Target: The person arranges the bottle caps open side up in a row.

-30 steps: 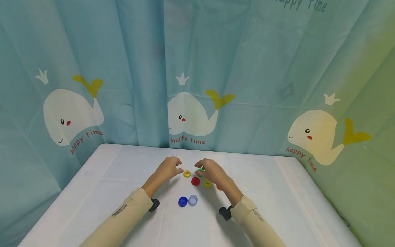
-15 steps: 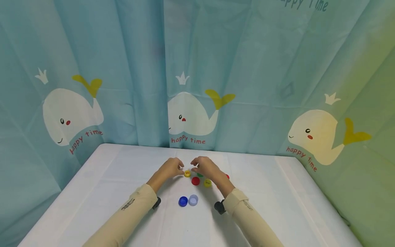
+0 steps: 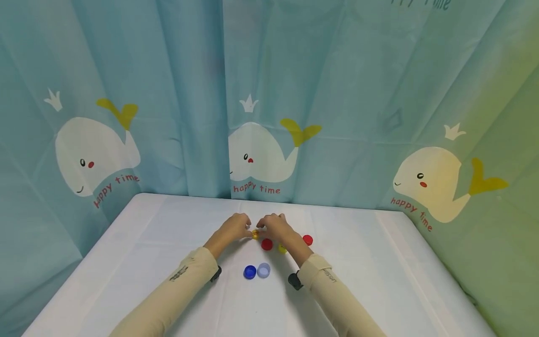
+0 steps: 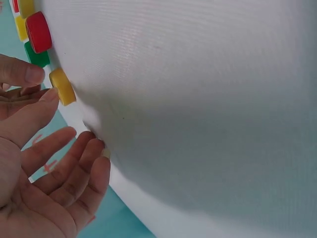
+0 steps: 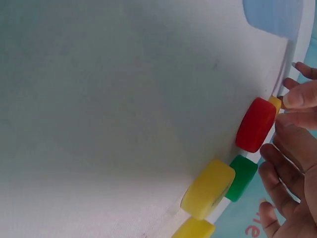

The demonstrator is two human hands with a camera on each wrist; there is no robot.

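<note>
Both hands meet around a small yellow bottle cap (image 3: 255, 234) on the table. My left hand (image 3: 236, 226) reaches in from its left; in the left wrist view its thumb tip touches the cap's side while the other fingers are loosely bent. My right hand (image 3: 275, 228) comes from the other side, its thumb close to the same cap, fingers loosely bent. Just nearer lies a red cap (image 3: 267, 244). A second yellow cap (image 3: 282, 249) is partly behind the right wrist. The right hand hides a green cap (image 5: 242, 178) from the head view.
Nearer the person, a dark blue cap (image 3: 250, 272) and a pale blue cap (image 3: 263, 270) lie side by side. Another red cap (image 3: 308, 240) rests right of the right forearm. A white cloth covers the table (image 3: 362, 267); a blue whale-print curtain (image 3: 358, 93) hangs behind.
My right hand has moved left, over the green cap and up to the yellow cap. The left hand has edged right toward it. The red cap on the right has come into full view.
</note>
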